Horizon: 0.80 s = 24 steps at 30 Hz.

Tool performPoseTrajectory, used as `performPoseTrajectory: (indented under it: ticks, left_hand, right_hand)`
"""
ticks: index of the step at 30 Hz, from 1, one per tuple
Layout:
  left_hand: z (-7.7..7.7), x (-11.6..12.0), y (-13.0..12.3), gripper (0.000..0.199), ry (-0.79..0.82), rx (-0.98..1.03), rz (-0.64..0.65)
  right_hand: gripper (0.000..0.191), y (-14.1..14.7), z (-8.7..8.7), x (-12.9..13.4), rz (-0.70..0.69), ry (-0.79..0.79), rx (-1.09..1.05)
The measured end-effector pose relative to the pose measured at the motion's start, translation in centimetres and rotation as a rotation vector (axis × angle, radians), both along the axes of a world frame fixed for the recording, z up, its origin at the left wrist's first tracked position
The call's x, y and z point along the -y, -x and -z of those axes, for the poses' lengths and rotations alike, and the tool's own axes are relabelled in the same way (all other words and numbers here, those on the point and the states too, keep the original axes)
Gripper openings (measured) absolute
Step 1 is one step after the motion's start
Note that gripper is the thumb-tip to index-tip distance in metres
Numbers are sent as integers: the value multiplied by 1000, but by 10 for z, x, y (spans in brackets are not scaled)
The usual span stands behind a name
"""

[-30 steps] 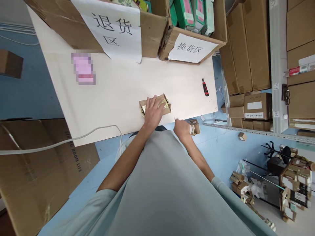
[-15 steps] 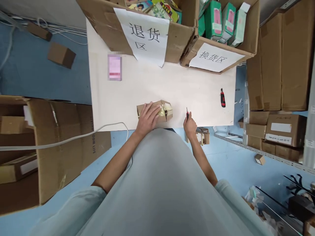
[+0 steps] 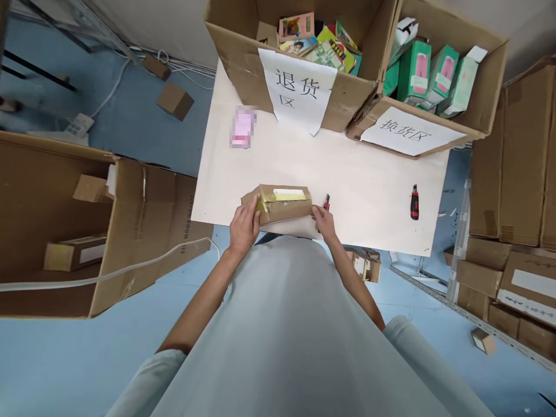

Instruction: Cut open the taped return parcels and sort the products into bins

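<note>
Left hand (image 3: 244, 229) and right hand (image 3: 324, 222) grasp one carton (image 3: 287, 209) near the front table edge (image 3: 386, 245); tabletop (image 3: 365, 185) stretches beyond, two cutters (image 3: 326, 201) (image 3: 414, 204) rightward.

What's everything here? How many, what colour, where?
table: 1, white, centre
parcel: 1, brown, table's near edge
knives: 2, red-black, by parcel and table's right
labelled boxes: 2, brown, table's far side
packs: many, multicoloured, inside them
blurred item: 1, pinkish, table's left
big box: 1, brown, left
cable: 1, white, left
stacked boxes: several, brown, right
small boxes: several, brown, blue floor
shirt: 1, pale blue, bottom
forearms: 2, bare, below parcel
left fingers: 1 set, parcel's left end
right fingers: 1 set, parcel's right end
</note>
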<state>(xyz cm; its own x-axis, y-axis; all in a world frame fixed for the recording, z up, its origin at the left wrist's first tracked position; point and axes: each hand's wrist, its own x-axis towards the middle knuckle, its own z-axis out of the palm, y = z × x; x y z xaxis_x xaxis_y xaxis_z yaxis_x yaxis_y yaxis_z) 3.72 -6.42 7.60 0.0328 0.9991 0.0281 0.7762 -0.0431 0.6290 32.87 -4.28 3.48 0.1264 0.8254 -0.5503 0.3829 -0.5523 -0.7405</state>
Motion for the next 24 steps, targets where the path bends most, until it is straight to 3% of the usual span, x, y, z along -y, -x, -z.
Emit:
performPoseTrajectory:
  ticks: [4,11,18,24]
  left_hand:
    - [4,-13,-20,62,39,64,-28]
    - [22,-52,-65,54,311,314,-148]
    - [7,-58,-73,37,462,312,-394]
    - [2,-61,-72,45,498,398,-433]
  right_hand:
    - [62,-15,-6,-4,89,-29,3]
    - [51,-63,-25,-10,128,-102,124]
    - [40,-49,-25,-17,172,-98,147]
    - [39,-33,-20,-6,151,-45,157]
